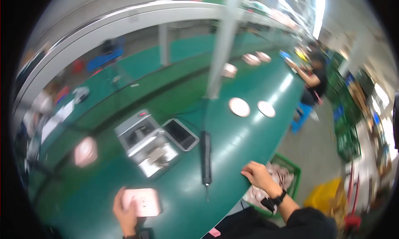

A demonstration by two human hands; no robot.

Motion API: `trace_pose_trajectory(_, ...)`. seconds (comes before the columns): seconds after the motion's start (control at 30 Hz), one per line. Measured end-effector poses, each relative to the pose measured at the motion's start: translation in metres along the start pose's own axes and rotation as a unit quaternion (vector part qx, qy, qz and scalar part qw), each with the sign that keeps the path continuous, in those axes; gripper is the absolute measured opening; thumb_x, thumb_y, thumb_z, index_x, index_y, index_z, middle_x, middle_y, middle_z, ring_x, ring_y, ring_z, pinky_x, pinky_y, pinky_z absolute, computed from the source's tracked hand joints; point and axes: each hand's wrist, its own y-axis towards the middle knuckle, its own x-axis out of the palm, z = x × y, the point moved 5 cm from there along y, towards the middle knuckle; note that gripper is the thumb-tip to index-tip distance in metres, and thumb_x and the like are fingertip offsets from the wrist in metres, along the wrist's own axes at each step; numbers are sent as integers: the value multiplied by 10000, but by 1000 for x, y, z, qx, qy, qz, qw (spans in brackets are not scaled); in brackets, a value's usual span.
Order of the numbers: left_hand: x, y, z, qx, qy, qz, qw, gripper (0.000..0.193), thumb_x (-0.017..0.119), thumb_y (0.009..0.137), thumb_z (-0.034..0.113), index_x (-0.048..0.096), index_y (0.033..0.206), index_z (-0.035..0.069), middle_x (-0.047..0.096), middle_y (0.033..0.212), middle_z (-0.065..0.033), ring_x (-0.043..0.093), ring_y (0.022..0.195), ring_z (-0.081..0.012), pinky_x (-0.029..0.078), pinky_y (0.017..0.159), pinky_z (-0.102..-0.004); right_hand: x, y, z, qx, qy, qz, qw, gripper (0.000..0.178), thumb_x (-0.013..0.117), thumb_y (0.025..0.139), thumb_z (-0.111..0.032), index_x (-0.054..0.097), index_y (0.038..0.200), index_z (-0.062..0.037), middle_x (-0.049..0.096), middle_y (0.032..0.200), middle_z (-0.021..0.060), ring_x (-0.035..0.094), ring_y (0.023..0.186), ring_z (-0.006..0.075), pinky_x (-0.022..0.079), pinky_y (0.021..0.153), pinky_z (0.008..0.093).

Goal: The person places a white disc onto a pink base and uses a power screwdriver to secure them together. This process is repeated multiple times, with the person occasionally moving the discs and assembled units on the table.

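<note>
My left hand [124,216] is closed on a pink rounded-square plastic part [150,202], holding it by its left side over the green table at the lower left. The thumb lies across its face, near small marks in the middle. My right hand [258,175] is at the table's right edge, beside a green crate [297,172] of pink and whitish pieces. Its fingers reach left, half bent and slightly apart, with nothing visible in them. Between the hands lies a black electric screwdriver [206,156], its bit pointing toward me.
A grey box with small metal parts [158,154] stands beside a phone-like device [181,134]. Two pale pink round pieces [240,107] lie farther right; another pink piece [86,151] sits left. A grey post [224,44] rises from the table. A person [318,75] sits far right; a yellow container [326,197] is on the floor.
</note>
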Motion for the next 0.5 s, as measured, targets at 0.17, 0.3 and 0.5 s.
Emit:
trace_pose_trajectory(0.17, 8, -6, 15, 60, -51, -53, 996, 542, 745, 810, 125, 635, 1314, -39, 665, 1345, -175, 631, 1234, -260, 477, 1075, -374, -4, 11, -7, 7, -59, 36, 998, 65, 747, 864, -22, 690, 883, 3, 658, 820, 180, 664, 740, 360, 532, 663, 416)
trace_pose_trajectory(0.3, 4, -7, 19, 102, -6, -50, 994, 532, 772, 820, 103, 632, 1320, -16, 656, 1343, -189, 642, 1245, -316, 484, 1078, -389, 0, 9, -14, -11, -110, 45, 993, 78, 673, 867, 49, 634, 933, 34, 629, 861, 196, 644, 788, 385, 517, 720, 446)
trace_pose_trajectory(0.5, 5, -11, 19, 101, 3, -53, 993, 532, 782, 820, 120, 634, 1314, -11, 659, 1325, -196, 644, 1234, -347, 498, 1060, -398, 19, 19, 4, 12, -136, 42, 990, 95, 645, 881, 41, 625, 972, 25, 650, 890, 200, 657, 822, 399, 525, 747, 454)
